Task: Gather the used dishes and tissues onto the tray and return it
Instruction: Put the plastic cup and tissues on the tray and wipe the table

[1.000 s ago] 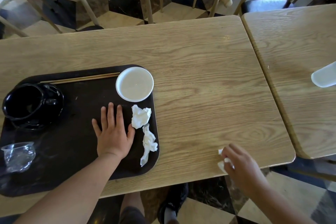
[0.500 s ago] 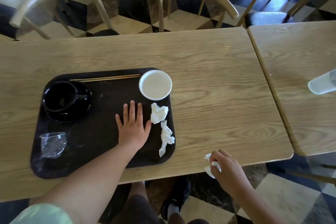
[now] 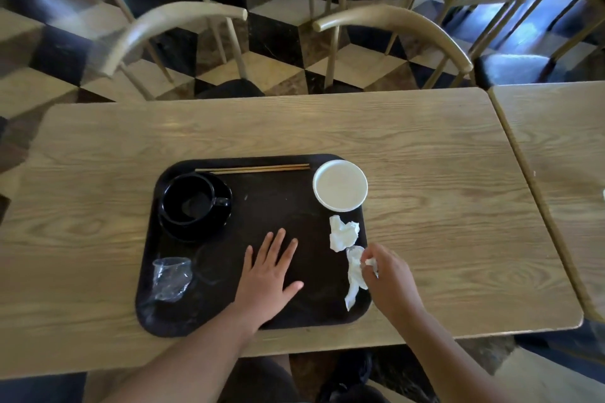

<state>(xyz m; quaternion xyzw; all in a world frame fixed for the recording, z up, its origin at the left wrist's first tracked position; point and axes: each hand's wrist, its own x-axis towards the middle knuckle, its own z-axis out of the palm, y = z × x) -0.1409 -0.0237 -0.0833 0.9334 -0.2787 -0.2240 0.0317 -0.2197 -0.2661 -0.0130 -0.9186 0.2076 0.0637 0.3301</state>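
Note:
A dark tray (image 3: 183, 321) lies on the wooden table (image 3: 442, 206). On it stand a black cup on a black saucer (image 3: 193, 203), wooden chopsticks (image 3: 252, 169), a white bowl (image 3: 340, 185), a crumpled clear plastic cup (image 3: 171, 278) and two crumpled tissues (image 3: 342, 232), (image 3: 353, 278). My left hand (image 3: 270, 271) rests flat on the tray's middle, fingers spread. My right hand (image 3: 389, 281) hovers over the tray's right edge, pinching a small white tissue (image 3: 370, 262) just above the lower crumpled tissue.
Two curved-back wooden chairs (image 3: 393, 26) stand beyond the table's far edge. A second wooden table (image 3: 563, 147) adjoins on the right. The floor has a dark and light cube pattern. My shoes show below the near table edge.
My right hand has carried the small tissue from the table's near edge leftward to the tray's right side. The camera view has shifted, bringing the whole tray into view. My left hand stays flat on the tray.

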